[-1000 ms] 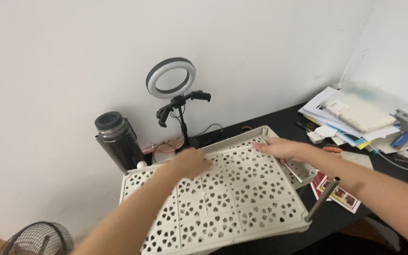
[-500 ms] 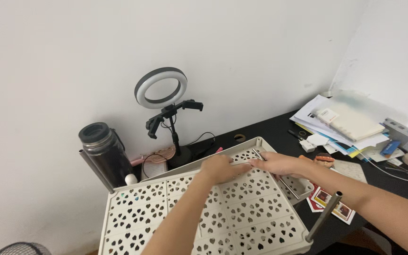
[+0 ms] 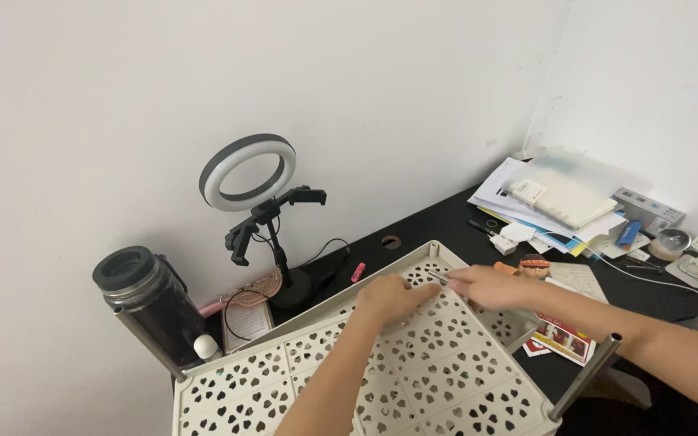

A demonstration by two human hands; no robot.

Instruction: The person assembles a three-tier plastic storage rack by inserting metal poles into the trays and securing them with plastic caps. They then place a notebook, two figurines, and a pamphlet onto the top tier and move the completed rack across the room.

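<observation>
My left hand [image 3: 388,295] lies palm-down, fingers loosely curled, on the far part of the cream perforated shelf tray [image 3: 414,379]. My right hand [image 3: 490,284] lies flat beside it, fingers extended toward the left hand. A thin pale piece shows between the two hands; whether either hand pinches it I cannot tell.

Step in hand, by my judgement: pressing or seating the tray at its far edge. The next move calls for even downward pressure from both hands, with the corners kept in line with the metal posts [image 3: 585,378].

The tray is rectangular, pierced with a flower-shaped cut-out pattern, and has a raised rim. It sits tilted over the near-left part of the black surface [image 3: 438,222].
</observation>
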